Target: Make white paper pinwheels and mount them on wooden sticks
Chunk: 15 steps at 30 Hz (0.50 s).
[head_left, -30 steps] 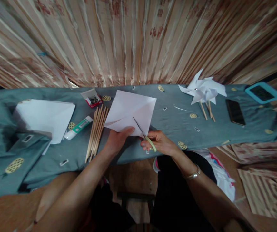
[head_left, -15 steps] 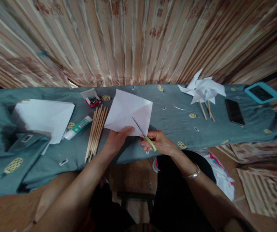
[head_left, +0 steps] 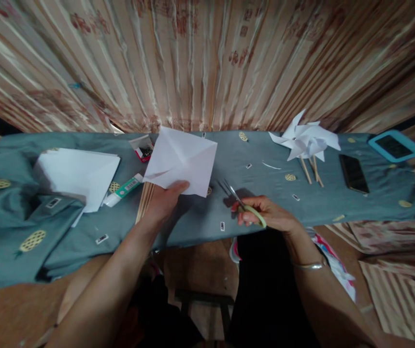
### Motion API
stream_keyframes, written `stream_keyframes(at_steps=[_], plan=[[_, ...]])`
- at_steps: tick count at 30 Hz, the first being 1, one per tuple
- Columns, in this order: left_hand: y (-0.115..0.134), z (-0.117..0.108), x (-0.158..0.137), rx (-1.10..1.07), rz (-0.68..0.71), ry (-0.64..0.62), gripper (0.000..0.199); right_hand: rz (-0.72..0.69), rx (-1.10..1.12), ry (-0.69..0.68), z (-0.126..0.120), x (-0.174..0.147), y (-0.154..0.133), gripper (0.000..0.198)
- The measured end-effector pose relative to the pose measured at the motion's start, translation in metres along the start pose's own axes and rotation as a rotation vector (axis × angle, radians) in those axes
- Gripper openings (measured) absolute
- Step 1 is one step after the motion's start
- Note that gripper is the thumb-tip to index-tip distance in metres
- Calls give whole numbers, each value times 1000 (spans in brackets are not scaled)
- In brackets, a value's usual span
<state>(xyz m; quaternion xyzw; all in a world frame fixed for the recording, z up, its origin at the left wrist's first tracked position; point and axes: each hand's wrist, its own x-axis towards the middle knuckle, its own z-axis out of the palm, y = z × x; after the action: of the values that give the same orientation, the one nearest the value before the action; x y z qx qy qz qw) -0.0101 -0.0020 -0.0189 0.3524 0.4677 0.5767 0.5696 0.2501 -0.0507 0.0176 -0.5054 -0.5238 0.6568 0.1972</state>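
My left hand (head_left: 164, 200) grips the near edge of a white sheet of paper (head_left: 185, 159), its thumb on top. The sheet is roughly square, with creases meeting near its middle and a slit at its left side. It covers part of a bundle of wooden sticks (head_left: 144, 200). To the right, my right hand (head_left: 261, 211) is closed round the handles of scissors (head_left: 252, 213) with pale green grips. Their blades point up and left, a little apart and slightly blurred, away from the paper.
On the cloth-covered table (head_left: 193, 227) lie a paper stack (head_left: 80, 176), a glue tube (head_left: 123, 190) and a small red box (head_left: 144, 151) of metal pieces at left. At right are paper pinwheels (head_left: 307, 137) on sticks, a phone (head_left: 353, 173) and a blue-framed tablet (head_left: 395, 146).
The scissors have come away from the paper, moving right with my right hand. My left hand has shifted the sheet to the left, over the sticks and against the red box.
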Motion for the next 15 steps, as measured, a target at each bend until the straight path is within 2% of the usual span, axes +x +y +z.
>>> stream_keyframes(at_steps=[4, 7, 10, 15], plan=[[-1, -1, -5, 97, -74, -70, 47, -226, 106, 442, -9, 5, -2, 62], [1, 3, -16, 178, -144, -117, 45, -306, 96, 610, -13, 16, -6, 59], [3, 8, -26, 247, -232, -197, 36, -345, 46, 651, -13, 26, -9, 55], [-1, 9, -32, 299, -271, -279, 22, -297, 76, 536, -9, 32, -8, 51]])
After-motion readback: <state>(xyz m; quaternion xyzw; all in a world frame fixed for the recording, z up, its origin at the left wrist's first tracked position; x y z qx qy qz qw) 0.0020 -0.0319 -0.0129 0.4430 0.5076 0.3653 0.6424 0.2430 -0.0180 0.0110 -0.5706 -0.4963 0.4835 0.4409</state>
